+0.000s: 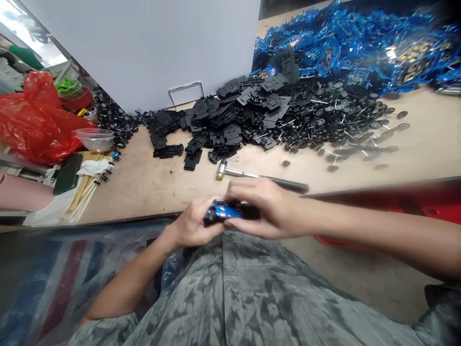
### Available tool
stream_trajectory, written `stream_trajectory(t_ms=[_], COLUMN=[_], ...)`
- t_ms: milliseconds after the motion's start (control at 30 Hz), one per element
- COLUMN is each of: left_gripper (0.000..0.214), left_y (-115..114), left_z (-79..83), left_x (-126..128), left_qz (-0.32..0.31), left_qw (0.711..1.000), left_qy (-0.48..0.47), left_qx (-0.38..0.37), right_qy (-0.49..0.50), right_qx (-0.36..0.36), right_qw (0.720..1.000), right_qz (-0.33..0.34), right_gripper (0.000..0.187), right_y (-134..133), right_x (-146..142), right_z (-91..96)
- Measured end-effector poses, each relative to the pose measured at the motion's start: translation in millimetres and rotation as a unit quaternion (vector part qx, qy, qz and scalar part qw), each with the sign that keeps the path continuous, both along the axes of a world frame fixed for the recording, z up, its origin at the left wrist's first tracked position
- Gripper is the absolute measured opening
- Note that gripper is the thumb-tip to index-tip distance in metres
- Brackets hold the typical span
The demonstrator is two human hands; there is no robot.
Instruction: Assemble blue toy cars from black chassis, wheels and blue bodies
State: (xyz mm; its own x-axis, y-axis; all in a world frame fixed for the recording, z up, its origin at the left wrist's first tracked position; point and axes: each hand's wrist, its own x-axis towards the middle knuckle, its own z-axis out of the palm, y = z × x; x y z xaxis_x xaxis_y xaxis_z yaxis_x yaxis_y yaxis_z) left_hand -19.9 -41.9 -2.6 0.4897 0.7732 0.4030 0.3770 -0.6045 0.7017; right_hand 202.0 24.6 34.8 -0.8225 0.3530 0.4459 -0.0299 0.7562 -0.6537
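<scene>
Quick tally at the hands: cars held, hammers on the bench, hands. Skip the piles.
Blue toy car: 1
Small hammer: 1
Hands, left hand and right hand: 2
Total: 4

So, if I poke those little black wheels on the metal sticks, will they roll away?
The axle-and-wheel sets will probably roll easily, since each has round wheels on a thin rod. They look light, so a small push might send them across the wooden bench. The thin rods might bend.
</scene>
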Motion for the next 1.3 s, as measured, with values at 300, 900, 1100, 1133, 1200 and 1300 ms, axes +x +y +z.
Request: stream_trajectory(t_ms=[300,900,1100,1133,1200,1300], left_gripper=[0.026,0.030,0.035,0.038,0.042,0.041], left_y=[-5.0,-2.1,-4.9,-6.1,-8.7,-11.5], left_z=[-2.4,-1.7,-1.5,-0.9,1.0,4.1], left_x=[1.9,-7.0,-4.6,-4.8,-5.4,-5.8], left_qz=[0.019,-0.001,0.025,0.034,0.044,0.050], left_qw=[0.998,0.992,0.992,0.993,0.995,0.997], left_qy=[0.056,0.067,0.048,0.039,0.022,0.019], left_qx=[0.027,0.103,0.113,0.111,0.089,0.052], right_qy=[-0.065,0.001,0.022,0.024,0.022,0.018], right_qx=[-0.003,0.079,0.077,0.060,0.028,0.002], right_qw=[0.998,0.996,0.996,0.997,0.999,0.999], right_qz=[0.010,-0.029,-0.042,-0.040,-0.036,-0.028], right_gripper=[0.002,0.011,0.009,0.010,0.013,0.011], right_y=[-3.5,-17.7,-17.3,-15.5,-11.3,-6.7], right_x=[0.4,1.9,-0.9,0.0,2.1,3.7], right_z=[5.6,8.4,5.2,5.9,7.8,8.7])
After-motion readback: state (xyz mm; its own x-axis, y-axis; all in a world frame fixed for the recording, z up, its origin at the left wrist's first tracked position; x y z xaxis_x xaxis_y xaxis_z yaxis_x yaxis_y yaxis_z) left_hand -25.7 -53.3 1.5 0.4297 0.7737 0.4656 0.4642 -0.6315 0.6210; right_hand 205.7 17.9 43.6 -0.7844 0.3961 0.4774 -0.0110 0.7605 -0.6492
